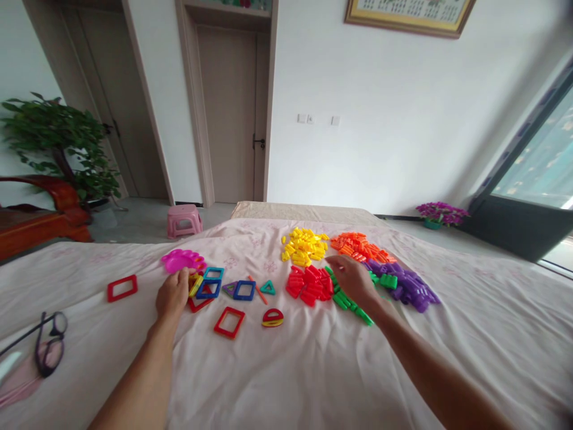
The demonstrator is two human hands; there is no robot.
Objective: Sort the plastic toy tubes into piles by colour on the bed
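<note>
Blocks (308, 285) make five single-coloured piles, my right hand (353, 278) bent-fingered over the green pile (351, 304), my left hand (173, 291) perhaps touching yellow tiles (196, 285) beside one pink dish (182, 260), either grip I cannot tell, and one framed picture (409, 15) bears writing too small to read.

From far away, I am seeing a dish (179, 260) sitting just past the left fingers (181, 278), shapes (245, 291) lying right of them, and block piles (310, 285) resting around the right fingers (336, 261), all on the cloth (277, 382).
</note>
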